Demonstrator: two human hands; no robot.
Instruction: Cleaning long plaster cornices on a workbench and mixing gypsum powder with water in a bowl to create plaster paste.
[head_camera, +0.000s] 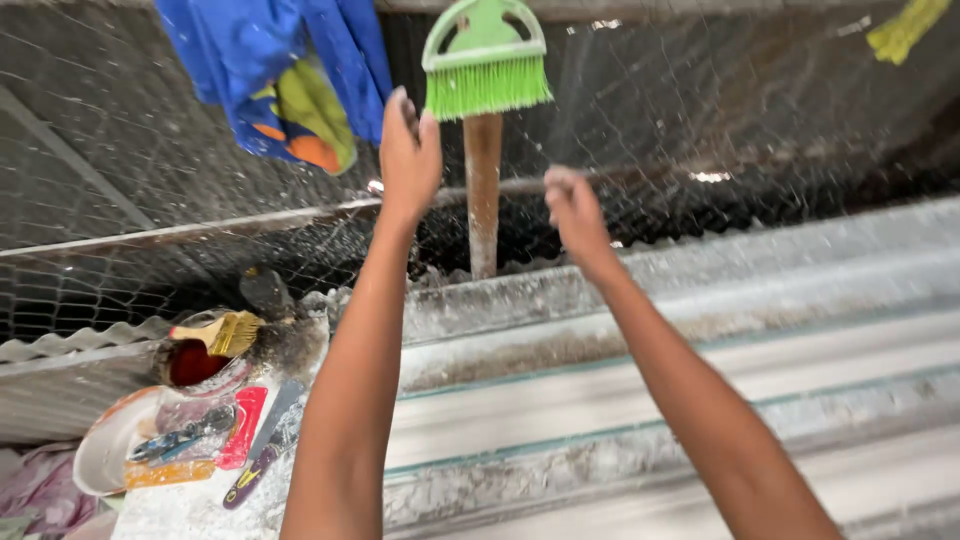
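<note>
Both hands up at the wire mesh (700, 120)
My left hand (408, 150) is loose-fingered just below the green brush (485, 60); my right hand (572, 205) is clenched, whether on anything I can't tell.

Wire mesh fence (140, 150) spans the far side — corrugated metal sheet (60, 345) at left, dusty concrete ledge (780, 330) stepping nearer at right — blue cloth (250, 60) hangs far left
</note>
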